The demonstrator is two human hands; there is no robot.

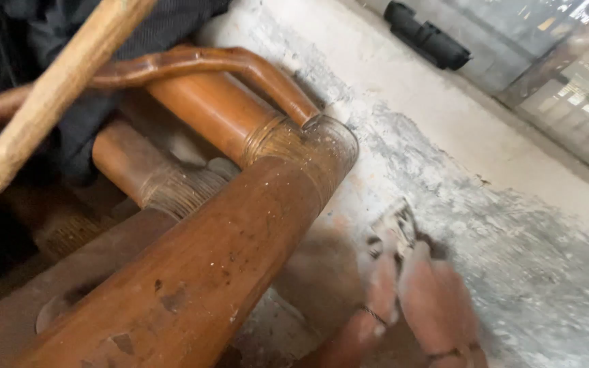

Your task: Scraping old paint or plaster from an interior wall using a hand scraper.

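A brown cane furniture frame fills the left half, with a thick pole (199, 272) running from the bottom left up to a bound corner joint (301, 146). A thinner curved cane (240, 65) bends into that joint. My right hand (420, 300) is blurred at the bottom centre, just right of the thick pole and over the concrete. Its fingertips pinch a small pale grey piece (393, 225), too blurred to identify. My left hand is out of sight.
A pale wooden stick (49, 102) crosses the upper left diagonally over dark cloth (8, 41). Rough grey concrete (512, 238) spreads to the right. A black object (427, 37) lies along the far edge, beside glass panels (581, 88).
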